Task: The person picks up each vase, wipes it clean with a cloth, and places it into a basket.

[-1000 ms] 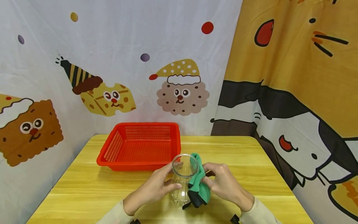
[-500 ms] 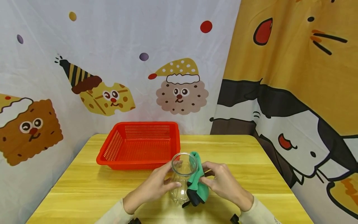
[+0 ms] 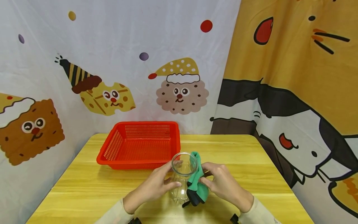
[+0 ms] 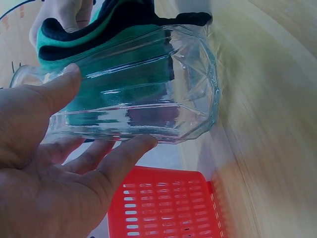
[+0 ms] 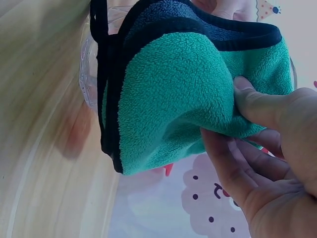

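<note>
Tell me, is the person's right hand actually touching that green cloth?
Touching. The right wrist view plainly shows the right hand pinching a fold of the green cloth.

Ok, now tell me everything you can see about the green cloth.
The green cloth looks like fluffy terry towelling, with black edging and a blue-grey reverse side showing where it folds over. A narrow black strap juts from its lower end. It is folded and bunched, held roughly upright against the right side of the clear glass jar. The right hand pinches it between thumb and fingers. Whether its lower end touches the table is unclear.
</note>
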`<state>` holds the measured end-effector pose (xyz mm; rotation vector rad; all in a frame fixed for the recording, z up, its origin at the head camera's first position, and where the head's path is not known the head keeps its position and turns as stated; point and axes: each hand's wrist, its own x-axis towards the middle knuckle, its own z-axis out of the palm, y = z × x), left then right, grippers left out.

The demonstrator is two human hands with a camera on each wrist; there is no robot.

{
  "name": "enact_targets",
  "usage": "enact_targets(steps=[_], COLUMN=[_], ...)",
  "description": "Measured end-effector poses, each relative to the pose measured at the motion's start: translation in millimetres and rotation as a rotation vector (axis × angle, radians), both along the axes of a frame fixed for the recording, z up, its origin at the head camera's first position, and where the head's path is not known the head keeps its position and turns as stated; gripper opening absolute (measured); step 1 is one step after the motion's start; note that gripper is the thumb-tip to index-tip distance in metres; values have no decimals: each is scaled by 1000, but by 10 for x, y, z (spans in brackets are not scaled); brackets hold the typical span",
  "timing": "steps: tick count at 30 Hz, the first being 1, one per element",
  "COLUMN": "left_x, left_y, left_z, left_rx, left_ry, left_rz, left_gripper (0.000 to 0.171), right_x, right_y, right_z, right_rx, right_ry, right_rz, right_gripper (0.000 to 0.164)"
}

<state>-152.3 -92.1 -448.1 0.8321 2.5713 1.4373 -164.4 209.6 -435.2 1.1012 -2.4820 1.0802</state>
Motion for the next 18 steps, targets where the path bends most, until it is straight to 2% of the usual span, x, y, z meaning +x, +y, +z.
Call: enact_targets(steps=[10,18], left_x=[5,4], left_y=[-3,-5], left_z=[6,-6], left_rx=[-21,-15], left_ry=[14,6], left_rz=[16,19], left_gripper=[76,78], right_x=[-9,-7], right_y=[-17,-13], right_z=[7,0], right_rx=[10,39], right_ry=[27,-16], right_rz=[12,5], right_gripper=[34,33])
